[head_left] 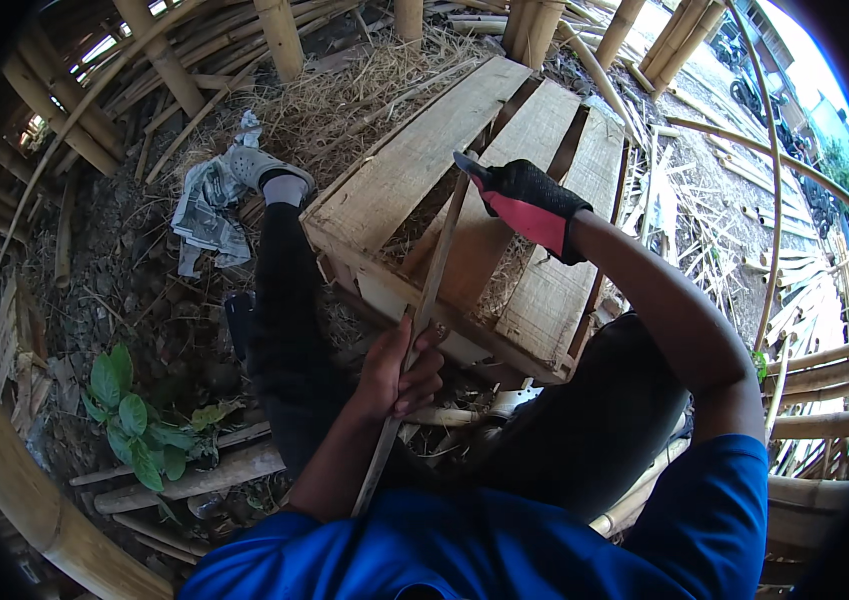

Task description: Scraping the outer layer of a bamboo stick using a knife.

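Leaves of a green plant (pixel 135 420) are sprouting left of the wooden pallet (pixel 465 220). Left hand (pixel 400 375) is clasping a bamboo strip (pixel 425 310) lying across the pallet; gloved right hand (pixel 535 205) is gripping a blade (pixel 470 165) at the strip's far end.

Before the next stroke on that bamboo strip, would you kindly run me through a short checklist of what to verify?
1. Left hand grips the bamboo strip firmly: ok, fingers wrapped around it.
2. Right hand protected: ok, it wears a black and red glove.
3. Left hand protected: not ok, it is bare.
4. Blade seated on the strip's far end: cannot tell, only a small tip shows beyond the glove.
5. Strip supported: ok, it lies across the wooden pallet.
6. Left leg away from the strip: ok, it stretches out to the left of the pallet.
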`<state>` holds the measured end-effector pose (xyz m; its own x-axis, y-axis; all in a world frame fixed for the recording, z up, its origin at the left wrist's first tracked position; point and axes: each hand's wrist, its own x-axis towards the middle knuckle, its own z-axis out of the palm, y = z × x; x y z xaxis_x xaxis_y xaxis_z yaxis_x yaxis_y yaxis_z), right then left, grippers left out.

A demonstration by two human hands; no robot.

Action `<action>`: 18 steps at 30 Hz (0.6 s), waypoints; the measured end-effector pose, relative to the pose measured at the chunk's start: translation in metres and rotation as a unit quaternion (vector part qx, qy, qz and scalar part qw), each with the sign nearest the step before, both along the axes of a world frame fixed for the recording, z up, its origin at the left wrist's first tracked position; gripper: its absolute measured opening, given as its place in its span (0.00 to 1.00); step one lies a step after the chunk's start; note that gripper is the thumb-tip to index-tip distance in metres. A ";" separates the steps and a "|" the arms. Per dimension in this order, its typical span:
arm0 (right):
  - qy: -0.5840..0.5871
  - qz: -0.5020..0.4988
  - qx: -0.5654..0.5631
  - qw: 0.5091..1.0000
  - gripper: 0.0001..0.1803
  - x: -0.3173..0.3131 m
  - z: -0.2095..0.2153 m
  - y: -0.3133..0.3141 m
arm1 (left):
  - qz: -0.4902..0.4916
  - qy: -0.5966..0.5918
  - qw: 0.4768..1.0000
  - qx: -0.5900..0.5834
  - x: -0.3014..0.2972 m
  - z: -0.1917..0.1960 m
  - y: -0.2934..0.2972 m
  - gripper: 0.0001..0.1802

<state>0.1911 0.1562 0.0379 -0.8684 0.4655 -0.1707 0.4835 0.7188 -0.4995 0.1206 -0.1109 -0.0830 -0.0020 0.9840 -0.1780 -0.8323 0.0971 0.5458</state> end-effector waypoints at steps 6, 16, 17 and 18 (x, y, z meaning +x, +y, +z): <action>0.036 0.067 0.079 0.994 0.18 0.002 -0.028 -0.001 | 0.000 -0.011 1.000 -0.001 0.001 -0.003 0.000 0.25; 0.023 -0.015 0.043 0.999 0.24 -0.006 -0.018 0.011 | -0.001 0.009 1.000 0.010 -0.001 -0.006 0.002 0.26; 0.033 0.001 0.035 0.999 0.26 -0.006 -0.029 0.003 | -0.001 -0.001 1.000 0.005 -0.002 -0.006 0.001 0.26; 0.005 0.003 0.030 1.000 0.27 -0.007 -0.034 -0.006 | 0.000 -0.012 1.000 0.001 -0.003 -0.008 0.001 0.26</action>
<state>0.1837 0.1499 0.0038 -0.8731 0.4686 -0.1346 0.4740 0.7509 -0.4598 0.1178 -0.1098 -0.0906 0.0034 0.9843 -0.1767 -0.8456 0.0972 0.5250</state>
